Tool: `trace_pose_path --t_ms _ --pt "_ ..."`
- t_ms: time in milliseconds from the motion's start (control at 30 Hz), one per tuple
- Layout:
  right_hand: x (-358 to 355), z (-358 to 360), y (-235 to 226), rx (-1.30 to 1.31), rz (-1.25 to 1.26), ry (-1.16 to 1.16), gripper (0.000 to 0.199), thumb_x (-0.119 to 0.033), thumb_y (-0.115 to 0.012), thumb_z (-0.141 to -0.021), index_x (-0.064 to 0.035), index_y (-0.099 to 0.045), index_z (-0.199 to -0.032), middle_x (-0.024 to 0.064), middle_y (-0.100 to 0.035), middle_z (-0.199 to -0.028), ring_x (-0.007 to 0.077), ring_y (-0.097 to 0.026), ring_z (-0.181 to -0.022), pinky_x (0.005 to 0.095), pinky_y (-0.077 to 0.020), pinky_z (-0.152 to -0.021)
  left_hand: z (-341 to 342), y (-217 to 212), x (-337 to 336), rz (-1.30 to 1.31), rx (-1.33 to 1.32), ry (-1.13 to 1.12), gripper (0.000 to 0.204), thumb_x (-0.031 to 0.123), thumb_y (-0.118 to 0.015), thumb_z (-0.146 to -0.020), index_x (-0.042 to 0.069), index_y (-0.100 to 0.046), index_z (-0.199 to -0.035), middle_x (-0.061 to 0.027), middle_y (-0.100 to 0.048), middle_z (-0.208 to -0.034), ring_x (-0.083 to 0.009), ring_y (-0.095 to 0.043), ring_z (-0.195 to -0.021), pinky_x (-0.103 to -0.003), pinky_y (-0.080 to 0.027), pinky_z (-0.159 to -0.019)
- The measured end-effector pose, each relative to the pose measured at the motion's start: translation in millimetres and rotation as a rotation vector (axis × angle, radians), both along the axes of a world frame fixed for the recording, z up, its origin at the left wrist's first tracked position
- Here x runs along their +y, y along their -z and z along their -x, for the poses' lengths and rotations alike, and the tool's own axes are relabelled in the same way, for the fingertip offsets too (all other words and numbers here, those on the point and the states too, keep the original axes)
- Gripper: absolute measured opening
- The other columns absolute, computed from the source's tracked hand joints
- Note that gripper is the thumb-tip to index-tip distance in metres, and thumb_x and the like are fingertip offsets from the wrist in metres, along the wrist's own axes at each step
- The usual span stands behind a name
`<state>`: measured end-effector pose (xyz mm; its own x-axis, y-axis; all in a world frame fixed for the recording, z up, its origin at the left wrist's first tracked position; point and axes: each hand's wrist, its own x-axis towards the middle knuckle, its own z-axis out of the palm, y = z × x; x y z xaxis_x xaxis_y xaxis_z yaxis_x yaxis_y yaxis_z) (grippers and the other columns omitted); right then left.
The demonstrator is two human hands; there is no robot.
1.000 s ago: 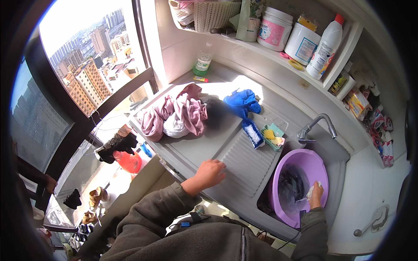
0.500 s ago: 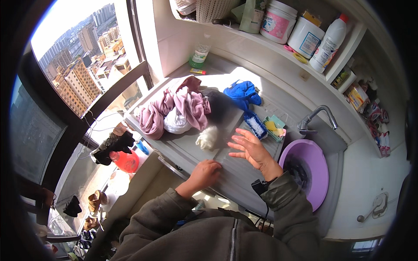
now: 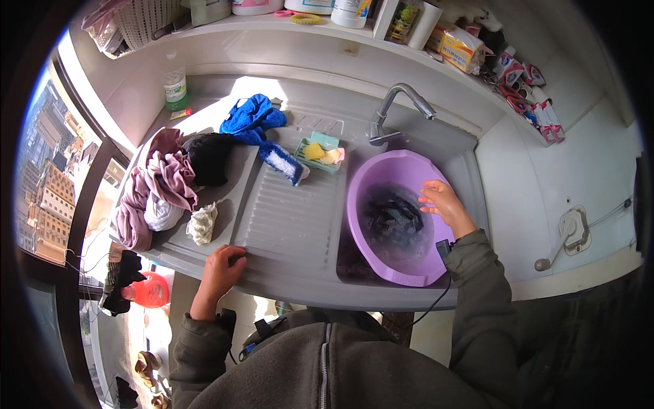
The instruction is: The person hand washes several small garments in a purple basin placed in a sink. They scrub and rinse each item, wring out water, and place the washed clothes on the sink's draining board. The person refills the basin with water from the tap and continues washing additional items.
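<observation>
- Both hands were held well apart: the left hand (image 3: 223, 269) was rested at the front edge of the table (image 3: 286, 218), its fingers loosely curled and its palm hidden, so whether anything was tucked inside could not be made out.
- Over the purple basin (image 3: 395, 169), between two and three o'clock from its centre, the right hand (image 3: 443, 202) was poised with fingers parted and slightly bent; nothing was seen gripped by it.
- Dark cloth (image 3: 392, 218) was seen bunched in the cloudy water of the basin, which was set in the sink (image 3: 349, 264), with the tap (image 3: 381, 126) placed at twelve o'clock.
- A black wrist device (image 3: 444, 247) was worn near the basin's rim, at four o'clock; it was judged that it and the sleeve cuff (image 3: 470, 255) could be soaked if the forearm were lowered far into the basin.
- Below it, a thin cable (image 3: 434, 304) was hung; it could be snagged on the rim if the arm were swung across.
- Water could be slopped over if the soaked cloth were lifted quickly, or if the basin were tipped by pressure on one side.
- White cloth (image 3: 202, 223) was placed at eleven o'clock from the left hand, apart from it; it could be nudged off the table by a careless backward sweep.
</observation>
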<state>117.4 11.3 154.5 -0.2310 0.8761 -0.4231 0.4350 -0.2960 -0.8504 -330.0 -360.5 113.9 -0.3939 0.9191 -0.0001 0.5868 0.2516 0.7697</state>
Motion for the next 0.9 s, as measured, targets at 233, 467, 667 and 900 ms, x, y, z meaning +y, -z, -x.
trace_pose_path --t_ms 233,467,667,900 --pt "51 -48 105 -0.360 0.173 -0.136 0.065 -0.019 -0.078 -0.088 -0.0028 -0.048 -0.143 0.0164 -0.059 -0.128 0.0235 -0.064 -0.106 0.0422 -0.0611 -0.080 -19 1 21 0.060 -0.063 -0.160 0.022 0.011 -0.072 -0.087 -0.001 -0.074 -0.105 -0.0122 -0.070 -0.095 -0.0215 -0.070 -0.082 -0.031 -0.054 -0.074" --pt "56 -16 202 -0.866 -0.303 -0.503 0.053 -0.019 -0.076 -0.086 -0.0006 -0.055 -0.132 0.0214 -0.056 -0.137 0.0373 -0.066 -0.113 0.0458 -0.0583 -0.090 -56 -8 26 0.178 0.030 -0.293 0.026 0.016 -0.073 -0.088 0.001 -0.075 -0.109 -0.0125 -0.073 -0.099 -0.0232 -0.070 -0.086 -0.034 -0.055 -0.079" --pt "48 -14 210 -1.018 -0.153 -0.769 0.042 -0.022 -0.079 -0.083 -0.0043 -0.071 -0.120 0.0180 -0.065 -0.131 0.0391 -0.065 -0.119 0.0471 -0.0558 -0.095 -89 -19 34 0.147 0.101 -0.329 0.025 0.016 -0.074 -0.086 0.002 -0.075 -0.108 -0.0144 -0.073 -0.101 -0.0287 -0.071 -0.093 -0.036 -0.054 -0.081" --pt "54 -46 159 -0.851 -0.012 -0.857 0.053 -0.028 -0.088 -0.074 -0.0049 -0.072 -0.119 0.0182 -0.074 -0.111 0.0345 -0.070 -0.109 0.0472 -0.0557 -0.092 -110 -20 54 0.078 0.135 -0.203 0.026 0.015 -0.075 -0.085 0.003 -0.074 -0.108 -0.0144 -0.073 -0.106 -0.0300 -0.071 -0.102 -0.039 -0.055 -0.088"
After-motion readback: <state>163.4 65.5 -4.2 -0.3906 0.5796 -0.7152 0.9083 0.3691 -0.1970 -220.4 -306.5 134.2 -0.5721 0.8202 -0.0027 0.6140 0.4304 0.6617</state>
